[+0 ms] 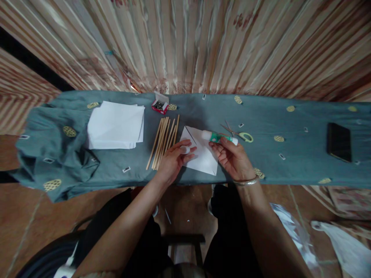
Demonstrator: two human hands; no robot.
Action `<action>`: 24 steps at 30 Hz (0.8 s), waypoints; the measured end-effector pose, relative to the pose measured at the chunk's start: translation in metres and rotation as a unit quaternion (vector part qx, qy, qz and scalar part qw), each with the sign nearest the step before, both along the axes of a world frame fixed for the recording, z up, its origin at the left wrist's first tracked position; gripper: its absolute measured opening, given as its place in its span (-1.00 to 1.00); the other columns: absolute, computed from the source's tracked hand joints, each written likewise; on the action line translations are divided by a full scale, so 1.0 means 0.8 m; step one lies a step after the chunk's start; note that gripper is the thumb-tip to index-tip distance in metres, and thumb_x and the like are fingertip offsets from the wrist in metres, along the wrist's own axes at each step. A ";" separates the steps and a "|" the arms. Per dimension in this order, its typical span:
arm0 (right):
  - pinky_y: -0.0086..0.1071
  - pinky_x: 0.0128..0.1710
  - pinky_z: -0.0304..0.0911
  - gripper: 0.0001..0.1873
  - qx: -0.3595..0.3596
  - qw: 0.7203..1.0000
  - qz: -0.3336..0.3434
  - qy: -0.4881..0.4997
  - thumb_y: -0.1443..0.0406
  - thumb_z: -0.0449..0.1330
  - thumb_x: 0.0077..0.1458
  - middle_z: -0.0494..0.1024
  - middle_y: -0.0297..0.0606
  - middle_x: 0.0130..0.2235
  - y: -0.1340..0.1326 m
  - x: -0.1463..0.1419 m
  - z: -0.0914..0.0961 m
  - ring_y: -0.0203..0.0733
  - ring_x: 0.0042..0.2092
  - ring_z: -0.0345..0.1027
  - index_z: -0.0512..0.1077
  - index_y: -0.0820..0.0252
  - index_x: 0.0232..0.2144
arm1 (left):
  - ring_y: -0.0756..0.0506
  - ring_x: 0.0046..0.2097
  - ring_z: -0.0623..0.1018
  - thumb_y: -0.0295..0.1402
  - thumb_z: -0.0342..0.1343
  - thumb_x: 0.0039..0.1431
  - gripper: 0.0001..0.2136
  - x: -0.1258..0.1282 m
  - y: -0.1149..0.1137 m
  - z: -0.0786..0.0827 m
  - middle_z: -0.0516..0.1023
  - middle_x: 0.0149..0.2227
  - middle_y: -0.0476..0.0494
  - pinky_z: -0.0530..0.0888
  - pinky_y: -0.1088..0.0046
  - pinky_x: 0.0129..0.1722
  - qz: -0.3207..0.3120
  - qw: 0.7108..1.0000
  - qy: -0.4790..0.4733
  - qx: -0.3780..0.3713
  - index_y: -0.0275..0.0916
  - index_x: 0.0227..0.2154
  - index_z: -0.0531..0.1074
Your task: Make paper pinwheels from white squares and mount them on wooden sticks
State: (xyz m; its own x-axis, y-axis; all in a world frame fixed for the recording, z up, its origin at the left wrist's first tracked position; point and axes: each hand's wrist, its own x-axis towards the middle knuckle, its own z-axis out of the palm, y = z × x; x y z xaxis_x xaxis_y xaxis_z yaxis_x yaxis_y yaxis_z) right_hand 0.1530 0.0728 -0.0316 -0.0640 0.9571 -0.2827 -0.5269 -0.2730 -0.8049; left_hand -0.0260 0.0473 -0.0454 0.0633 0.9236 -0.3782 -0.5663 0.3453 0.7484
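My left hand (171, 163) is closed on a small white cap (184, 149), held between thumb and fingers. In my right hand (234, 157) is a green and white glue stick (215, 137), lying nearly level with its white end toward the left. Both hands are over a white square of paper (203, 164) with a dark diagonal line near its upper left corner. Several thin wooden sticks (161, 141) lie side by side just left of the paper. Scissors (245, 136) with pale green handles lie behind the right hand, blades partly apart.
A stack of white paper (116, 125) lies on the left of the cloth-covered table (269, 119). An open small red box (160, 105) holding small metal pieces stands at the back. A dark phone (339, 142) lies at the far right. A pleated curtain (185, 46) hangs behind the table.
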 end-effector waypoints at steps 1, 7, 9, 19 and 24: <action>-0.49 -0.19 0.53 -0.73 0.002 1.000 0.014 0.004 0.26 0.48 -0.19 0.67 -0.39 -0.38 -0.001 -0.002 0.000 -0.30 -0.31 0.60 0.53 0.13 -0.39 | -0.19 0.00 0.59 -0.43 0.19 -0.01 -0.76 0.000 -0.001 -0.002 0.55 -0.07 -0.21 0.53 0.35 -0.04 -0.006 1.000 -0.001 0.006 -0.33 -0.22 0.51; -0.50 -0.18 0.52 -0.64 0.000 0.996 0.084 -0.008 0.27 0.51 -0.25 0.68 -0.38 -0.34 -0.009 -0.011 0.005 -0.28 -0.29 0.61 0.53 0.12 -0.33 | -0.14 0.00 0.58 -0.43 0.21 0.01 -0.63 0.000 0.001 -0.026 0.59 -0.08 -0.17 0.48 0.27 0.05 -0.034 0.977 0.169 0.123 -0.25 -0.07 0.44; -0.46 -0.18 0.53 -0.64 -0.004 0.994 0.100 -0.033 0.27 0.50 -0.23 0.67 -0.38 -0.34 -0.010 -0.012 0.006 -0.27 -0.29 0.61 0.53 0.12 -0.32 | -0.13 -0.04 0.59 -0.44 0.14 0.07 -0.63 -0.003 0.000 -0.030 0.59 -0.06 -0.21 0.51 0.28 0.00 -0.040 0.952 0.257 0.161 -0.27 -0.02 0.42; -0.42 -0.24 0.47 -0.59 0.010 0.983 0.111 -0.145 0.23 0.51 -0.28 0.63 -0.39 -0.36 -0.010 -0.010 0.001 -0.33 -0.36 0.52 0.53 0.15 -0.31 | -0.13 0.02 0.54 -0.54 0.02 0.11 -0.60 -0.020 -0.003 -0.017 0.51 0.05 -0.26 0.55 0.32 -0.06 -0.043 0.830 0.479 0.283 -0.27 0.03 0.43; -0.43 -0.29 0.44 -0.56 0.018 0.979 0.113 -0.168 0.22 0.52 -0.30 0.62 -0.40 -0.38 -0.009 -0.011 -0.001 -0.34 -0.37 0.50 0.53 0.17 -0.30 | -0.14 0.03 0.54 -0.55 0.01 0.13 -0.61 -0.024 -0.004 -0.018 0.52 0.05 -0.28 0.52 0.26 0.02 -0.051 0.790 0.524 0.315 -0.30 0.03 0.43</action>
State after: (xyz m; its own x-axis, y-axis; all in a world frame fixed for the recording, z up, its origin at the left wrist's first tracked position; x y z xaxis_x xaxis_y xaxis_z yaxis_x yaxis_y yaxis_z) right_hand 0.1442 0.0654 -0.0327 -0.1838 0.9390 -0.2906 -0.1602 -0.3203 -0.9337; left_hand -0.0455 0.0445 -0.0598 0.1067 0.9594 0.2612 0.4836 -0.2796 0.8294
